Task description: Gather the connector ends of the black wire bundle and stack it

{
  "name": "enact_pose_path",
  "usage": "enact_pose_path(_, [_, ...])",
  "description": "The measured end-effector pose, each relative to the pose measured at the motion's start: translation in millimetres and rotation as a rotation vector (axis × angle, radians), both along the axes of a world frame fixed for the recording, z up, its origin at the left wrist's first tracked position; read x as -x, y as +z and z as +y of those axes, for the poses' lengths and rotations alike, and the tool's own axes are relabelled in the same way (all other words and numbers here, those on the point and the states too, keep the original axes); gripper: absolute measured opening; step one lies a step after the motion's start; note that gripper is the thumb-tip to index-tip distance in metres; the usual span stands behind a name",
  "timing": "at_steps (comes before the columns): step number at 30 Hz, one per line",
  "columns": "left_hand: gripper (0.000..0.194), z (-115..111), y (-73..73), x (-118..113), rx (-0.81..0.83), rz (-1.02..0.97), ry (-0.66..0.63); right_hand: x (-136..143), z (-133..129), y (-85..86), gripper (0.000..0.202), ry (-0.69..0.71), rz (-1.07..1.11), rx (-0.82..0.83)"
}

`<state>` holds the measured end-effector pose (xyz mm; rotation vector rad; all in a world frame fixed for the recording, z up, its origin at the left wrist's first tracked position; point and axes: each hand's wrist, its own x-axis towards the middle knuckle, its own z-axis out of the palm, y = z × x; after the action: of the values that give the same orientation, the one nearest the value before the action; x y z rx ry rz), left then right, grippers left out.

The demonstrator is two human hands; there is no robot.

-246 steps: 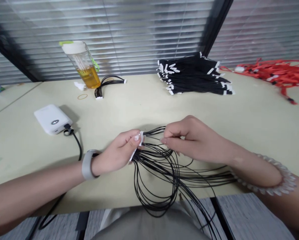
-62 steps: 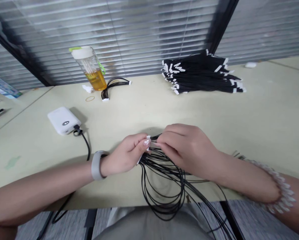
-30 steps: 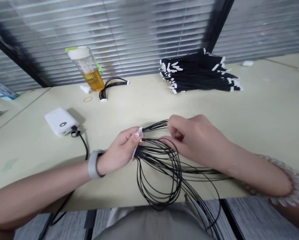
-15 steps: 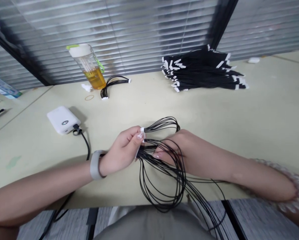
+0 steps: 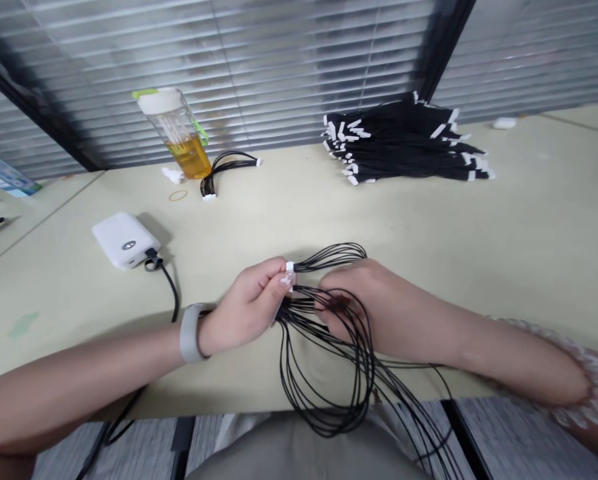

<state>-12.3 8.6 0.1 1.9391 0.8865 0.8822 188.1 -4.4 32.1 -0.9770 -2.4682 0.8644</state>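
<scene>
Thin black wires (image 5: 329,407) loop between my hands and hang past the table's front edge. My left hand (image 5: 253,300) is closed on their white connectors (image 5: 290,267), thumb on top. To its right, my right hand (image 5: 356,303) is closed around part of the wires, its fingertips partly hidden behind the strands. An upper loop of wires runs from the top connector to the back of my right hand.
A pile of black cables with white ends (image 5: 403,143) lies at the back right. Further left are a small cable (image 5: 229,163), a bottle of amber liquid (image 5: 191,153), a rubber band (image 5: 178,195) and a white power bank (image 5: 126,240) with a black cord.
Both hands have shifted slightly, with my right hand a little further right, away from my left. The upper wire loop is lower and more stretched.
</scene>
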Motion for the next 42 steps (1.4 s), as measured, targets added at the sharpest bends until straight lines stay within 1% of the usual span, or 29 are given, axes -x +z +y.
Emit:
enact_pose_path(3, [0.041, 0.4, 0.2, 0.2, 0.028, 0.012, 0.031, -6.6, 0.6, 8.8, 0.02, -0.127, -0.123, -0.216])
enact_pose_path(6, [0.039, 1.0, -0.5, 0.3, 0.101, 0.006, 0.077, -17.7, 3.2, 18.6, 0.018, -0.315, -0.188, -0.482])
enact_pose_path(8, [0.039, 1.5, -0.5, 0.1, 0.123, 0.009, 0.097, -26.4, 7.0, 23.9, 0.014, -0.465, -0.166, -0.67])
enact_pose_path(9, [0.039, 1.8, -0.3, -0.1, 0.12, 0.015, 0.103, -30.1, 9.5, 25.8, 0.012, -0.54, -0.12, -0.737])
enact_pose_path(10, [0.039, 2.0, -0.1, -0.3, 0.109, 0.022, 0.105, -33.1, 12.2, 27.3, 0.013, -0.605, -0.036, -0.766])
enact_pose_path(11, [0.039, 2.2, 0.1, -0.5, 0.095, 0.031, 0.105, -35.0, 14.9, 28.3, 0.016, -0.648, 0.092, -0.744])
enact_pose_path(13, [0.039, 2.6, 0.1, -0.4, 0.081, 0.042, 0.091, -35.5, 18.9, 29.3, 0.022, -0.662, 0.461, -0.583])
enact_pose_path(15, [0.038, 2.9, -0.8, 0.2, 0.08, 0.046, 0.069, -32.4, 19.5, 29.4, 0.02, -0.594, 0.83, -0.407])
enact_pose_path(16, [0.037, 3.0, -1.4, 0.7, 0.077, 0.042, 0.061, -30.0, 18.2, 29.2, 0.018, -0.553, 0.946, -0.345])
enact_pose_path(17, [0.037, 3.2, -2.1, 1.2, 0.075, 0.037, 0.056, -27.2, 16.0, 28.8, 0.018, -0.516, 0.997, -0.294])
enact_pose_path(18, [0.036, 3.2, -2.7, 1.7, 0.073, 0.032, 0.051, -24.3, 12.9, 28.0, 0.02, -0.484, 0.991, -0.249])
enact_pose_path(19, [0.036, 3.2, -3.1, 2.1, 0.07, 0.027, 0.047, -21.2, 9.4, 26.8, 0.024, -0.452, 0.936, -0.194])
enact_pose_path(22, [0.037, 2.7, -2.6, 3.0, 0.078, 0.017, 0.022, -11.8, -1.3, 19.1, 0.045, -0.361, 0.652, -0.016])
enact_pose_path(24, [0.037, 2.3, -1.2, 3.5, 0.081, 0.009, 0.002, -6.7, -5.8, 11.9, 0.051, -0.324, 0.498, 0.03])
enact_pose_path(26, [0.036, 2.2, 0.1, 4.7, 0.069, 0.0, -0.006, -3.6, -7.3, 6.1, 0.057, -0.302, 0.426, 0.014])
enact_pose_path(27, [0.036, 2.2, 0.5, 5.7, 0.061, -0.004, -0.005, -2.6, -7.1, 4.7, 0.056, -0.305, 0.412, -0.002])
enact_pose_path(28, [0.037, 1.9, 0.9, 7.0, 0.053, -0.007, -0.004, -2.0, -6.5, 4.5, 0.051, -0.319, 0.405, -0.023])
enact_pose_path(31, [0.038, -0.8, 1.8, 11.8, 0.071, -0.008, 0.003, -0.6, -4.7, 9.9, 0.021, -0.415, 0.405, -0.117])
enact_pose_path(32, [0.039, -2.4, 2.3, 13.2, 0.106, -0.01, 0.01, -0.1, -4.4, 12.5, 0.016, -0.444, 0.41, -0.15])
enact_pose_path(34, [0.038, -6.4, 3.5, 15.3, 0.209, -0.025, 0.027, 1.0, -4.5, 16.7, 0.013, -0.467, 0.411, -0.188])
enact_pose_path(36, [0.038, -10.1, 4.6, 15.8, 0.284, -0.037, 0.043, 2.2, -5.2, 18.3, 0.01, -0.45, 0.371, -0.187])
enact_pose_path(39, [0.037, -13.1, 5.2, 14.6, 0.26, -0.033, 0.044, 3.4, -6.2, 17.0, 0.006, -0.408, 0.257, -0.184])
enact_pose_path(42, [0.036, -12.8, 4.6, 13.7, 0.201, -0.03, 0.025, 3.3, -6.5, 15.1, 0.008, -0.408, 0.198, -0.211])
